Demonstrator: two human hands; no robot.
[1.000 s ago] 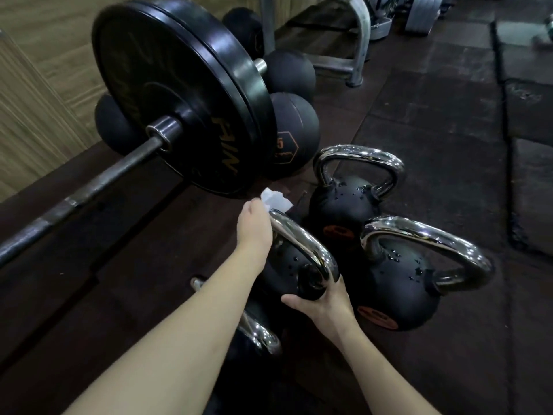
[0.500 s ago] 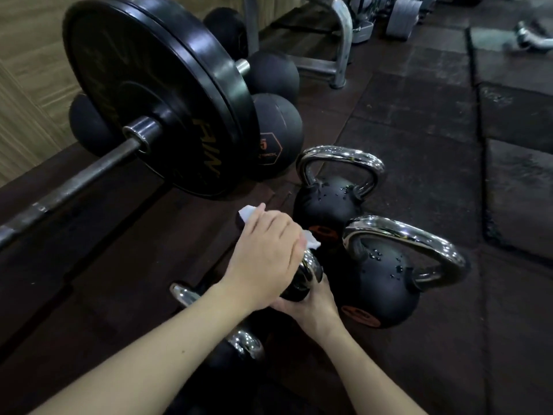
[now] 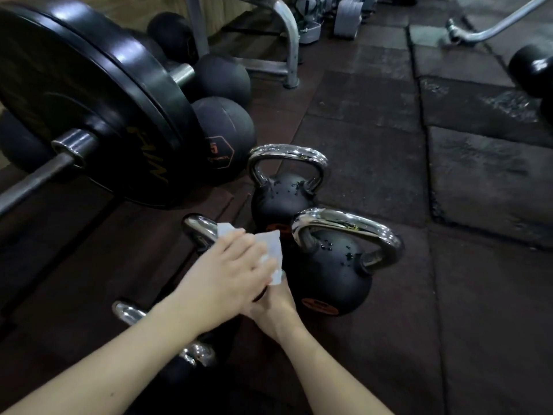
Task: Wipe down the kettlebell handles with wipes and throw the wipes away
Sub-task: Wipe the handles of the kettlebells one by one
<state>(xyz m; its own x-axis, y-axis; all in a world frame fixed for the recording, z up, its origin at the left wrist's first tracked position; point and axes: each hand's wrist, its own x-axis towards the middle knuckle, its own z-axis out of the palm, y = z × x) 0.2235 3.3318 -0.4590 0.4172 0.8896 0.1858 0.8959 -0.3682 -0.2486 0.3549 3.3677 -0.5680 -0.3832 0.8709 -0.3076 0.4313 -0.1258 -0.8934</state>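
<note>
Gym floor mats [image 3: 374, 139], left hand [image 3: 227, 271] gripping wipe [image 3: 273, 250] slid down kettlebell handle [image 3: 200, 227], right hand [image 3: 272, 304] still gripping underneath

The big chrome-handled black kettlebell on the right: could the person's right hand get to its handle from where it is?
Probably yes. The big chrome-handled black kettlebell stands right beside the right hand, and nothing lies over its handle. But that hand is tucked under the left hand and white wipe, so it must let go first.
</note>
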